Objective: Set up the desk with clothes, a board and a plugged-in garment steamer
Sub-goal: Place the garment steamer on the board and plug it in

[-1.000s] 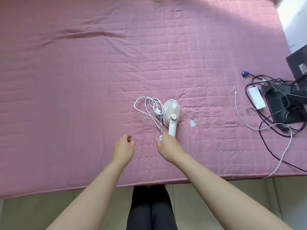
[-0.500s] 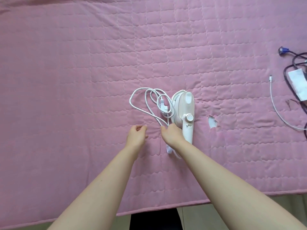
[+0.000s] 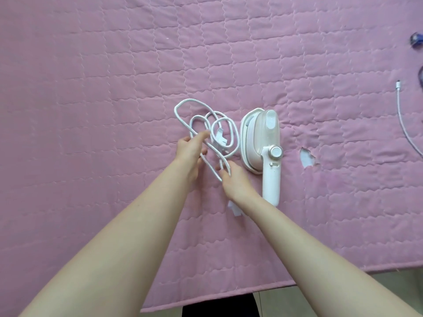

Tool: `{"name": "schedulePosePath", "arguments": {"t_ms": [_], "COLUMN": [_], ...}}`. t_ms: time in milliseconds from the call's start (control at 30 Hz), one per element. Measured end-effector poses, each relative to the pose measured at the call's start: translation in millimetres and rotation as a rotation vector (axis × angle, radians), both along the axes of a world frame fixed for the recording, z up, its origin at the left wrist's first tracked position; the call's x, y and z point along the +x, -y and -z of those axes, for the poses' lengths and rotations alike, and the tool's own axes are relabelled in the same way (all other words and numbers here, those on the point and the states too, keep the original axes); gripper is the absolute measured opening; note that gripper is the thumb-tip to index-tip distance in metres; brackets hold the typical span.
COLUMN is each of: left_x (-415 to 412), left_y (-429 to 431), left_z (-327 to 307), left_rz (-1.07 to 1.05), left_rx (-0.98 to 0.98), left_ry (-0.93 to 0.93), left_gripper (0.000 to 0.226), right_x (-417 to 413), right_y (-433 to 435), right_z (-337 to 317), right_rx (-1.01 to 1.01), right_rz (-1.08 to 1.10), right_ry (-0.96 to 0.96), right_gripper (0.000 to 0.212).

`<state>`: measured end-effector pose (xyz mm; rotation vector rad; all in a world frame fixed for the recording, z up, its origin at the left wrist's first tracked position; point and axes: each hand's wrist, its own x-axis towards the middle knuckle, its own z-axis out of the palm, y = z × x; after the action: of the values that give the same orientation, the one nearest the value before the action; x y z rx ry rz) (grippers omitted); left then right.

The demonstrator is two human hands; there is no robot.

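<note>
My two bare forearms reach out over the near edge of the pink-quilted surface (image 3: 96, 138). A small white tag (image 3: 235, 211) lies on it just under my right wrist. My right hand (image 3: 237, 183) has its fingers (image 3: 225, 172) curled in and pinching a strand of the white cord (image 3: 183, 105) just left of the garment steamer's handle. A little farther out, my left hand (image 3: 191, 149) lies on the tangle of cord with its fingers stretched nearly straight; a strand runs beneath the palm, and the index tip comes close to the plug (image 3: 219, 139), which lies inside the loops. The garment steamer (image 3: 263, 143) lies on its side right of the cord, near the middle of the surface, handle toward me and head pointing away. Right of it there is a torn patch (image 3: 307, 157) in the quilting. Well off at the right edge lie a thin white cable (image 3: 405, 126) and, farther back, a blurred blue connector (image 3: 415, 38).
</note>
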<state>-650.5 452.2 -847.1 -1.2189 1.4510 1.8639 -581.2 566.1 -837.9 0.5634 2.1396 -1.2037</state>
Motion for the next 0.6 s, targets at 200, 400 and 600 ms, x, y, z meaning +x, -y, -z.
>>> {"name": "schedulePosePath", "arguments": {"t_ms": [200, 400, 600], "left_x": [-0.1, 1.2, -2.3], "left_y": [12.6, 29.4, 35.7], "left_z": [-14.0, -24.2, -27.8], "left_rz": [-0.024, 0.011, 0.040], "left_rx": [0.106, 0.221, 0.224], "left_ry": [0.054, 0.061, 0.038], "left_gripper": [0.012, 0.007, 0.014], "right_x": [22.5, 35.3, 42.3], "right_y": [-2.3, -22.3, -13.4], "right_z": [-22.0, -27.8, -22.0], "right_rx": [-0.176, -0.269, -0.253], "right_rz": [-0.130, -0.159, -0.120], "right_ry": [-0.108, -0.015, 0.019], "right_gripper": [0.019, 0.020, 0.025]}}
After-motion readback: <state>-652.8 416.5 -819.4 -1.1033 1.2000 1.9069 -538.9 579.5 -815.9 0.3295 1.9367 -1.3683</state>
